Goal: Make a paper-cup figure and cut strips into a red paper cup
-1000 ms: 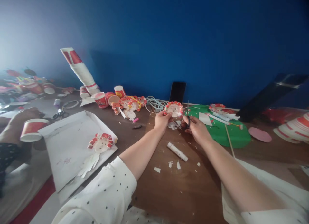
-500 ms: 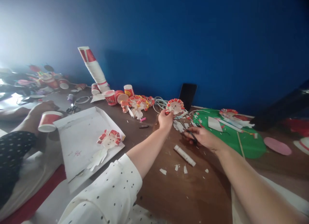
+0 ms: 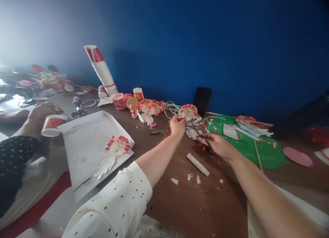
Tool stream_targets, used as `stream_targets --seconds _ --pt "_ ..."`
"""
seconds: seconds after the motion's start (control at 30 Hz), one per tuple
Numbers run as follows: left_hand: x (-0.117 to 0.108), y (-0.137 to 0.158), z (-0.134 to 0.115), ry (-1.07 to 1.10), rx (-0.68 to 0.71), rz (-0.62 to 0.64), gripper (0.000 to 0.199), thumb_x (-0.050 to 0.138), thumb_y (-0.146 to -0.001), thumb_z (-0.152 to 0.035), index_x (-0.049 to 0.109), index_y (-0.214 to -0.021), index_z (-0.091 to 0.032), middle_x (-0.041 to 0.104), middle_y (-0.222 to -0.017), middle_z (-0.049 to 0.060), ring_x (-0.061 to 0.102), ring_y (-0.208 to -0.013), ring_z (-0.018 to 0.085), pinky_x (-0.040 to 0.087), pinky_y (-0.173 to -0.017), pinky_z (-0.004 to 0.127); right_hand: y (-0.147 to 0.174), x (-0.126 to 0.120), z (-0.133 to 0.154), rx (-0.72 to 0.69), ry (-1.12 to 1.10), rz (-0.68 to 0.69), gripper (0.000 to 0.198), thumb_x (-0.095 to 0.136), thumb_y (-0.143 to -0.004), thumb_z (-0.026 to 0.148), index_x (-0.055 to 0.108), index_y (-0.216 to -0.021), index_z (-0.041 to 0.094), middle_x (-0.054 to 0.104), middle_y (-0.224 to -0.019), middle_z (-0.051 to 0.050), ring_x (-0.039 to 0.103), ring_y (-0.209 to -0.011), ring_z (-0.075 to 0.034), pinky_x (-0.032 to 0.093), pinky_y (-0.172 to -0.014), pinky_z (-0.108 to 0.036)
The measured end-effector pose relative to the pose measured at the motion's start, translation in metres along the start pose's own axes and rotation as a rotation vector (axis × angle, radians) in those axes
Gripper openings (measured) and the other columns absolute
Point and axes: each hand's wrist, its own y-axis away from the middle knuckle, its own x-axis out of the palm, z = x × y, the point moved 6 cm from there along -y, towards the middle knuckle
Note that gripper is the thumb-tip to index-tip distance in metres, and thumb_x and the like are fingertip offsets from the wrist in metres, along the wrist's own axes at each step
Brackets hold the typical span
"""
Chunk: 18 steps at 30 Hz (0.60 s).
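Note:
My left hand (image 3: 178,125) pinches the lower edge of a round paper-cup craft (image 3: 189,112), a pale disc with a drawn face and a red-and-white fringe around it. In my right hand (image 3: 214,143) is a pair of dark-handled scissors (image 3: 206,143), whose blades point up and left towards the craft. Cut white paper (image 3: 191,133) lies on the table just under the blades. Closer to me rests a white glue stick (image 3: 197,164), with small paper scraps (image 3: 190,177) scattered around it.
A co-worker's hand (image 3: 42,111) is at the left beside a paper cup (image 3: 53,125). A white box lid (image 3: 84,138) carries a similar craft (image 3: 117,145). Behind lean stacked cups (image 3: 101,72) and a phone (image 3: 202,100). Green paper (image 3: 267,155) lies at right.
The scissors blades now show below the craft, where they were hard to see before. My left hand still holds the craft in nearly the same place. The view has shifted slightly.

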Motion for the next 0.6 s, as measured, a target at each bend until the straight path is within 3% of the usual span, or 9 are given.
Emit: stream_targets --seconds 0.17,0.6 --pt "0.0055 0.0004 0.0013 0.055 0.013 0.051 0.011 0.064 -0.073 -0.022 0.061 -0.083 -0.018 0.062 -0.069 0.0 0.062 -0.064 0.015 0.049 -0.065 0.027 0.0029 -0.0006 0.0062 -0.022 -0.017 -0.029 0.041 0.073 -0.066 0.053 0.066 -0.087 0.019 0.065 -0.071 0.0 0.055 -0.056 -0.009 0.032 -0.045 -0.019" --pt "0.0076 0.0033 0.0003 0.184 -0.041 0.048 0.006 0.064 -0.073 -0.018 0.058 -0.076 -0.017 0.059 -0.064 -0.001 0.062 -0.066 0.013 0.051 -0.068 0.027 0.0042 -0.0028 0.0086 -0.067 -0.006 -0.061 0.047 0.072 -0.067 0.054 0.069 -0.095 0.017 0.065 -0.068 -0.001 0.053 -0.052 -0.009 0.036 -0.046 -0.02"
